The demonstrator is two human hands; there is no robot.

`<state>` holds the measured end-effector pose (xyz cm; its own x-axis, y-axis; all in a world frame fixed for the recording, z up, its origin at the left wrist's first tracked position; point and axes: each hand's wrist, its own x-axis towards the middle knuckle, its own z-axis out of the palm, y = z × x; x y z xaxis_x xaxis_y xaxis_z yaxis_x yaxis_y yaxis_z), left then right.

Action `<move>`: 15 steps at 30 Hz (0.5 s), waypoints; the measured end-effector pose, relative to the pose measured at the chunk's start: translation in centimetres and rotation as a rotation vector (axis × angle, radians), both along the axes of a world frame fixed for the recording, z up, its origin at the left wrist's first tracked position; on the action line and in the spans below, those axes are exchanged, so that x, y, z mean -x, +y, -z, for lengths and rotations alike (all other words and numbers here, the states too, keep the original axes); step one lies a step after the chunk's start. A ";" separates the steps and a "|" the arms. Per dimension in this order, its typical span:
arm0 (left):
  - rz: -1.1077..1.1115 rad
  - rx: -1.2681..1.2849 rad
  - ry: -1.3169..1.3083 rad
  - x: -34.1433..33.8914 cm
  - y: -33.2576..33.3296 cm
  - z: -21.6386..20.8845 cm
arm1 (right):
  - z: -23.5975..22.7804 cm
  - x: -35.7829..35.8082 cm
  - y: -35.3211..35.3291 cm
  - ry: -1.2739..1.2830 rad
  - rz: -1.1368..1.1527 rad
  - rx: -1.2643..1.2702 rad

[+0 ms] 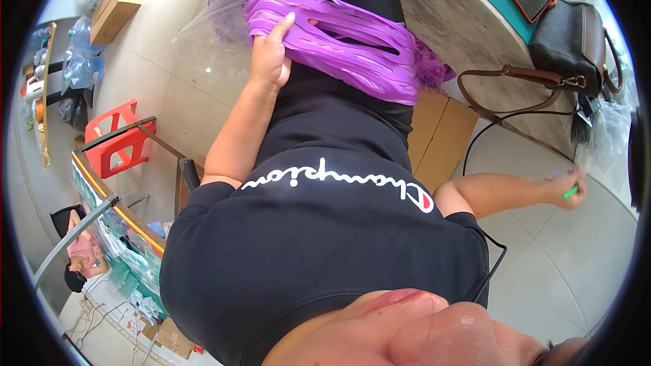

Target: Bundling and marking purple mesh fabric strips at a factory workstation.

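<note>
Left hand (271, 62) pinches a glossy purple slotted plastic-looking sheet (383, 75) over the black-clothed lap (312, 98), probably for support; right hand (576, 181) clasps a small bright-green object (570, 193)

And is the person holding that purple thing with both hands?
No, only the left hand grips the purple piece, while the right hand is away from it, holding a small green object.

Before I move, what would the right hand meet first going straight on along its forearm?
The way looks free as far as the picture shows: beyond the right hand, closed around a slim green item, only a pale surface appears. Its depth is unclear.
</note>
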<state>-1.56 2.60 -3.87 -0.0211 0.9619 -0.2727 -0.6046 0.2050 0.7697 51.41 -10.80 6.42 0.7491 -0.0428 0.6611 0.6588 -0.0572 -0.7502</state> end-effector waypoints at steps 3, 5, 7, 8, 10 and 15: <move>0.053 0.100 0.036 0.3 -0.6 -1.4 | -0.8 7.0 2.1 0.088 -0.548 0.534; 0.106 0.112 0.071 0.4 -0.9 -2.7 | 0.4 10.2 4.1 0.065 -0.732 0.739; 0.165 0.039 0.124 0.7 -1.2 -3.6 | 1.6 13.0 5.9 0.046 -0.760 0.775; 0.162 0.039 0.127 0.9 -1.3 -4.2 | 1.9 14.5 6.7 -0.043 -0.754 0.759; 0.269 0.020 0.147 1.3 -1.8 -5.1 | 2.0 19.1 7.8 -0.018 -0.888 0.735; 0.264 -0.180 0.115 0.1 -3.0 -6.7 | 5.6 26.3 9.1 0.066 -1.595 0.547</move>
<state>-1.66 -0.36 2.79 0.2146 0.9706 -0.1087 -0.4560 0.1981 0.8676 25.08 -1.71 0.82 -0.1588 0.9377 0.3090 0.2825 0.3431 -0.8958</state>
